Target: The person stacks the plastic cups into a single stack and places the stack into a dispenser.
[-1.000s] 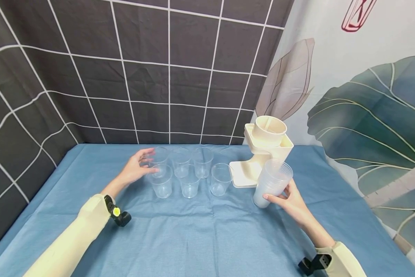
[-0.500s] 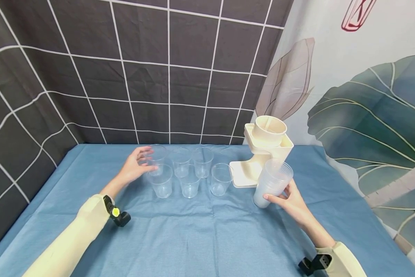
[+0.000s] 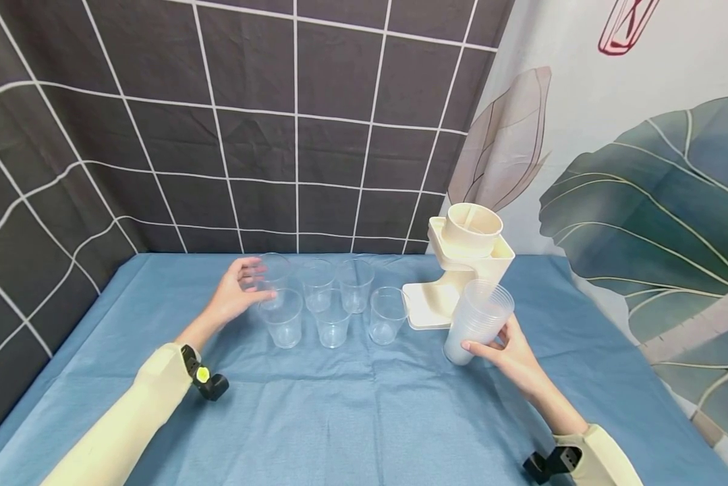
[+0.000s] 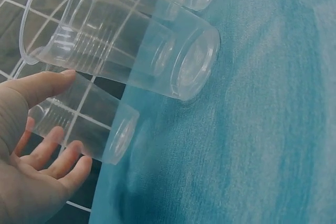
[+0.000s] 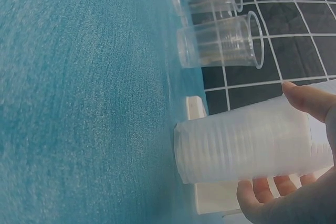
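My left hand (image 3: 235, 291) is at the left end of two rows of clear plastic cups, holding the back-left cup (image 4: 107, 121) with the thumb on its near side and the fingers around the other. Closer to me, the front-left cup (image 3: 285, 327) stands upright beside the thumb. The other upright cups include a front middle cup (image 3: 333, 327) and a front right cup (image 3: 386, 318). On the right, my right hand (image 3: 512, 354) grips a tall stack of nested plastic cups (image 3: 479, 317), tilted in the head view, with thumb and fingers on opposite sides.
A cream plastic stand (image 3: 432, 304) with a round tube on top stands right of the rows, just behind the stack. Blue cloth (image 3: 339, 412) covers the table. A dark gridded curtain (image 3: 248, 148) hangs along the back, and a leaf-patterned one (image 3: 643, 223) on the right.
My left hand and the back-left cup have shifted slightly left and back, away from the front-left cup. My right hand and the stack have stayed in place.
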A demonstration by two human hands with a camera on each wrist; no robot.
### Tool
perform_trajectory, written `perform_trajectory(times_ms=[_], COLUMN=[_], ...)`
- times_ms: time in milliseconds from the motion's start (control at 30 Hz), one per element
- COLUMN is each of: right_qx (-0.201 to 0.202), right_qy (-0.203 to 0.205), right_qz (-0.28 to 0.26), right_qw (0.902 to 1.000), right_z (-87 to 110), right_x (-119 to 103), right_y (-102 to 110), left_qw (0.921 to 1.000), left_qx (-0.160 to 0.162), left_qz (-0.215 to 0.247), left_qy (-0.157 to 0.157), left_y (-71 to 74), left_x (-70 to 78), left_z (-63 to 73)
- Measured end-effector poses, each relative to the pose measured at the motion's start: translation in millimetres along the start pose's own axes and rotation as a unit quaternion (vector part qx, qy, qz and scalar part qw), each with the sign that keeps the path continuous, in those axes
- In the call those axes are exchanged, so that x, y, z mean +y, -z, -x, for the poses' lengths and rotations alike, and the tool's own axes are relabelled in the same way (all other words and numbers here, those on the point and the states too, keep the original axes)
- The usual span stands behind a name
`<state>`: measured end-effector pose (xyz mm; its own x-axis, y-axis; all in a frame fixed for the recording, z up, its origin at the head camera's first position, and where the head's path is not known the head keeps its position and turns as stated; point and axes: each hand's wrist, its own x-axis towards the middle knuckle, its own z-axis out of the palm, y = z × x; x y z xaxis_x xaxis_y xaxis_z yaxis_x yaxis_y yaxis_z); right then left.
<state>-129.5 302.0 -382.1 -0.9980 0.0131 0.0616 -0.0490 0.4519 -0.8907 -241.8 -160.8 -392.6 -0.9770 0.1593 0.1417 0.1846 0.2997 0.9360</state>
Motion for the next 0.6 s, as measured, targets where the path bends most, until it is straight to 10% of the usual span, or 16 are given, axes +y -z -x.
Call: perform_trajectory(times_ms=[600], right_qx=[0.001], right_qy=[-0.003], right_qz=[0.005], right_qw=[1.0000], right_z=[0.1], right_x=[-0.7], right_y=[-0.2], left_qw=[0.9920], left_qx=[0.124], left_qz=[-0.004], left_qy=[-0.022], left_y=[-2.0], left_x=[14.7], left_z=[1.4])
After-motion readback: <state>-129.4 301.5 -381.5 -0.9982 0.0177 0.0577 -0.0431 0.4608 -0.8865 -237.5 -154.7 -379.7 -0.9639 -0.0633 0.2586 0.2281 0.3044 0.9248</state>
